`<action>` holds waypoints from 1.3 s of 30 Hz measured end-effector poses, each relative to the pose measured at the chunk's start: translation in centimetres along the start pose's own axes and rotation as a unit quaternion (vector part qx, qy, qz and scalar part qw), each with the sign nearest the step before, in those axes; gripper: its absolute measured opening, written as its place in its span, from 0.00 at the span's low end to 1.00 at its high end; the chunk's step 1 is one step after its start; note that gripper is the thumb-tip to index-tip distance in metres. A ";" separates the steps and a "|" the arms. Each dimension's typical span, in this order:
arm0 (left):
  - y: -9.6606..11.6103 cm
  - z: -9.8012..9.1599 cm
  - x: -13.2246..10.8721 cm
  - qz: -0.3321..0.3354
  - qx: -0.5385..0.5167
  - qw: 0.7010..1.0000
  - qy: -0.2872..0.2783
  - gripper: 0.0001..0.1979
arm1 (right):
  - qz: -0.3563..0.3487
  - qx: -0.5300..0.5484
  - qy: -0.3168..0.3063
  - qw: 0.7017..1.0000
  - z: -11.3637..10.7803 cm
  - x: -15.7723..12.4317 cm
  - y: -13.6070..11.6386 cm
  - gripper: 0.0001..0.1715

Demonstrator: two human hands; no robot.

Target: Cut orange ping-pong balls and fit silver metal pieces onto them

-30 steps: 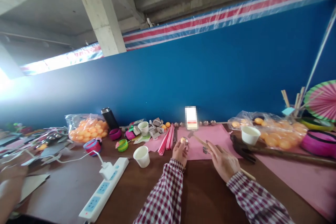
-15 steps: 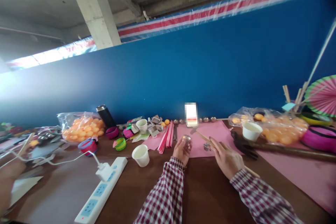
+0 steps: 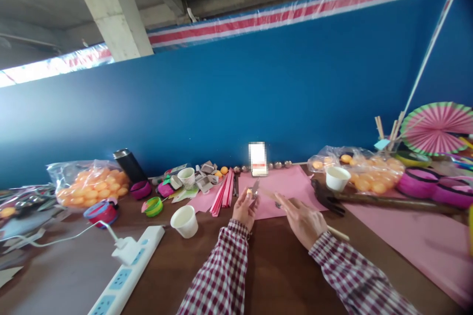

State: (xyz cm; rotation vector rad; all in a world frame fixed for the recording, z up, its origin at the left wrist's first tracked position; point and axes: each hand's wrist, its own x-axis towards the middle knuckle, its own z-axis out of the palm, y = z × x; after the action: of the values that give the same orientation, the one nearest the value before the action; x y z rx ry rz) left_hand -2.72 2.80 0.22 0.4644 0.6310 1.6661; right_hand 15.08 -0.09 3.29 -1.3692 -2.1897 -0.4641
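My left hand [image 3: 244,210], fingers closed, holds up a small shiny silver piece [image 3: 254,190] with a pale orange spot at its fingertips; its exact kind is unclear. My right hand [image 3: 303,219] is closed around a thin wooden stick [image 3: 338,233]. The stick's blurred front end points at the silver piece; whether they touch I cannot tell. Both hands are over the near edge of a pink paper sheet [image 3: 295,184]. A small cluster of metal bits [image 3: 278,204] lies on it, partly hidden by my right fingers.
Silver balls [image 3: 278,165] line the back edge. Left are pink strips [image 3: 223,194], a paper cup [image 3: 185,221], a power strip [image 3: 123,273] and a bag of orange balls [image 3: 92,187]. A hammer [image 3: 328,199], a white cup [image 3: 337,178] and another ball bag [image 3: 380,177] are right.
The view has swung right, so the scene sits further left. My left hand has turned the silver piece, and the stick's tip is nearer it. Another person's arm at far left has left view.
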 end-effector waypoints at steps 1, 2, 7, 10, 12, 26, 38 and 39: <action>0.0 0.0 0.0 0.000 0.000 1.000 0.000 0.17 | 0.010 0.002 0.001 1.000 -0.1 0.0 0.0 0.26; 0.0 0.0 0.1 0.000 0.001 1.000 0.005 0.16 | 0.024 0.003 0.005 1.000 -0.1 0.0 0.0 0.26; 0.0 0.0 0.2 -0.010 0.010 1.000 0.024 0.13 | 0.016 0.001 -0.002 1.000 -0.1 0.1 0.1 0.26; 0.2 0.0 0.2 -0.010 0.009 1.000 0.016 0.13 | 0.012 0.002 0.002 1.000 -0.1 0.1 0.1 0.26; 0.3 -0.1 0.1 -0.018 0.006 1.000 0.004 0.13 | 0.032 0.005 0.019 0.999 -0.1 0.1 0.0 0.27; 0.3 -0.2 0.5 -0.015 -0.019 1.000 0.002 0.09 | 0.034 0.005 0.014 0.999 0.3 -0.1 -0.2 0.27; 0.4 0.0 0.0 -0.017 -0.031 0.999 -0.003 0.07 | 0.025 -0.002 0.035 0.999 0.3 -0.1 -0.4 0.26; 0.5 0.1 0.0 -0.016 -0.038 0.999 -0.002 0.07 | 0.032 -0.001 0.039 0.999 0.2 -0.1 -0.4 0.26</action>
State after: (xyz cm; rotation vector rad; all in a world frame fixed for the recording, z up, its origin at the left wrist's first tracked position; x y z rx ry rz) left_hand -3.03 2.75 0.56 0.4016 0.5673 1.6521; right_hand 14.72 -0.23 3.00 -1.3942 -2.0780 -0.4880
